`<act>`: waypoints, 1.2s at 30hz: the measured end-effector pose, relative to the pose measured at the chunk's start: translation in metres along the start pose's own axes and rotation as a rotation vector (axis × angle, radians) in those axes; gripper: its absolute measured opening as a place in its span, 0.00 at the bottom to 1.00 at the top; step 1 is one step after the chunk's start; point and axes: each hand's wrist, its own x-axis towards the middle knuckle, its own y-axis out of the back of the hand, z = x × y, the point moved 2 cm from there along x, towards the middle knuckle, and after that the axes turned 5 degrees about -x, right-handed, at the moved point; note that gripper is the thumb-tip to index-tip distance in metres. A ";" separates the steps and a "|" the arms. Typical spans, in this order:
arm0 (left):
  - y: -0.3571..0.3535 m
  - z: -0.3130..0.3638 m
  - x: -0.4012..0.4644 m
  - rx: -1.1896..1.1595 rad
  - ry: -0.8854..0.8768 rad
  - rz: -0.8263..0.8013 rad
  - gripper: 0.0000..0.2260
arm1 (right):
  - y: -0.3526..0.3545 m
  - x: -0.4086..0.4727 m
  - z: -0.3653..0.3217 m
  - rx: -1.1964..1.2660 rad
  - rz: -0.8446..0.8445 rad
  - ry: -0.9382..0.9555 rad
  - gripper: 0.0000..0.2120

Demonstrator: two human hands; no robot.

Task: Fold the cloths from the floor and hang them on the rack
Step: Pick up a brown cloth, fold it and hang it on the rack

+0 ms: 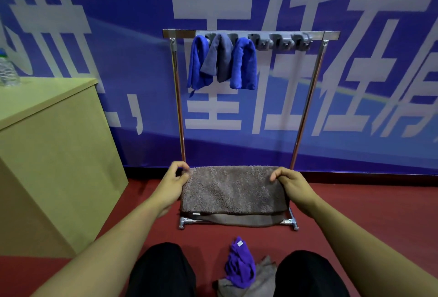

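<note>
Right now you are holding a brown shaggy cloth [233,190] up in front of the rack [251,34], folded over so its lower edge hangs in two layers just above the rack's foot bar. Your left hand [174,181] pinches the cloth's top left corner between thumb and curled fingers, and your right hand [290,184] grips the top right corner the same way, fingers bent over the edge. Both hands sit level, with the cloth stretched between them.

Down by your knees, on the red floor [355,202], a crumpled purple cloth [240,266] lies on top of a grey-brown cloth [263,280]; the purple one has a small white tag whose print is too small to read.

Up on the rack, three folded cloths hang side by side from the grey hook strip: a blue cloth [198,64] at the left, a grey cloth [219,58] in the middle, and another blue cloth [244,64] beside it.

Behind the rack, a blue banner [355,83] carries large white Chinese characters, cut off at the edges. To your left stands a pale wooden cabinet [47,142] with a plastic bottle [8,69] on top.
</note>
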 end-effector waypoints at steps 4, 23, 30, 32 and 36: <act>-0.007 0.000 -0.004 0.010 0.042 -0.065 0.16 | 0.000 0.002 0.007 0.025 -0.052 -0.073 0.15; -0.007 0.015 -0.006 -0.132 0.053 0.142 0.39 | -0.002 0.005 0.007 0.219 0.128 -0.105 0.42; -0.010 0.016 -0.008 -0.304 0.152 0.104 0.20 | 0.004 0.003 0.010 0.318 0.168 -0.168 0.15; -0.011 0.016 -0.006 -0.298 0.141 0.117 0.18 | 0.003 0.004 0.009 0.417 0.168 -0.167 0.16; -0.007 0.017 -0.004 -0.325 0.140 0.122 0.15 | 0.003 0.003 0.002 0.565 0.115 -0.132 0.22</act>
